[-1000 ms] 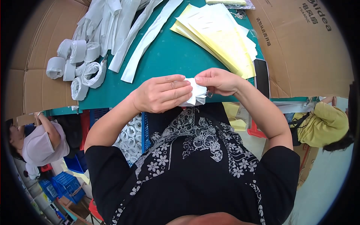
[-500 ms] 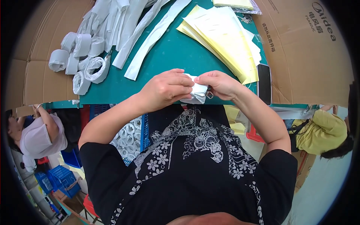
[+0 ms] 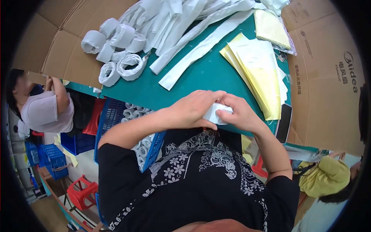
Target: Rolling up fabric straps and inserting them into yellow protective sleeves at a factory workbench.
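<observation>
Your left hand [image 3: 193,110] and right hand [image 3: 243,114] are both closed around the white roll [image 3: 210,115], near the front edge of the green table [image 3: 210,65]. Loosening either grip could let it unwind or drop.

White rolls [image 3: 122,35], strips [image 3: 167,27] on green table [image 3: 214,71]

Left fingers [image 3: 211,95] now beyond the white roll [image 3: 215,115], beside the right fingers [image 3: 235,102]

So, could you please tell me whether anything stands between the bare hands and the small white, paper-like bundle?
Nothing visible does: the bare left hand and the bare right hand both hold the small white, paper-like bundle directly, though they hide part of it.
</observation>
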### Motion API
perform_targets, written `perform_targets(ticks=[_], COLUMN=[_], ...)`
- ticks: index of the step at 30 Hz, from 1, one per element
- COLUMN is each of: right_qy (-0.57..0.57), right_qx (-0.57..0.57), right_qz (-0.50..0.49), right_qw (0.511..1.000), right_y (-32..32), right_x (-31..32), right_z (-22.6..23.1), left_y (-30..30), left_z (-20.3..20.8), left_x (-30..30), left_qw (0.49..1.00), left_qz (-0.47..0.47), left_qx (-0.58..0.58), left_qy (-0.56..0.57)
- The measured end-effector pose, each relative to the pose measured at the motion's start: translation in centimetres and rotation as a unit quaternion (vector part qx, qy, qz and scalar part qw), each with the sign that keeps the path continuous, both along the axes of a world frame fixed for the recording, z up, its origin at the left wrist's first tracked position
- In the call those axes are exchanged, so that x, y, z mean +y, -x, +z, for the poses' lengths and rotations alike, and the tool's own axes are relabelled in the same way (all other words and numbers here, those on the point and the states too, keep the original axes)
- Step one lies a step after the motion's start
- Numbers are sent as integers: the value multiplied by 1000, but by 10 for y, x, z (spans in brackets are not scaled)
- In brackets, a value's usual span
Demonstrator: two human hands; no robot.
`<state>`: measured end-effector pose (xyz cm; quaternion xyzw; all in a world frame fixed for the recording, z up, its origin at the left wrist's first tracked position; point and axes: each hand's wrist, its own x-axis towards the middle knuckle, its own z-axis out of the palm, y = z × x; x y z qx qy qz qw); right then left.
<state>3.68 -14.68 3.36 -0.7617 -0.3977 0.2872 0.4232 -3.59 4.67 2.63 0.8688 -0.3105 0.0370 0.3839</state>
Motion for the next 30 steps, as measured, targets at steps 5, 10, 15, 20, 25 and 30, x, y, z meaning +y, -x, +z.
perform_targets(ticks=[5,10,15,20,25,30], right_qy=[-76,-215,-161,-68,24,-67], right_qx=[-127,-182,-75,-65,-29,279], right_qz=[45,-171,-230,-266,-231,-276], right_qw=[988,944,957,959,972,917], right_y=[-3,-13,-16,-35,-44,-63], right_x=[20,22,7,17,41,73], right_z=[0,-12,-43,-64,-88,-96], left_y=[4,0,21,19,-10,-81], left_z=[-3,23,16,-11,-14,-76], left_x=[22,77,156,207,126,62], left_qw=[991,921,846,807,878,900], left_qz=[67,272,405,431,378,375], left_qx=[-110,-237,-155,-180,-192,-94], left_qy=[-48,-144,-310,-361,-221,-203])
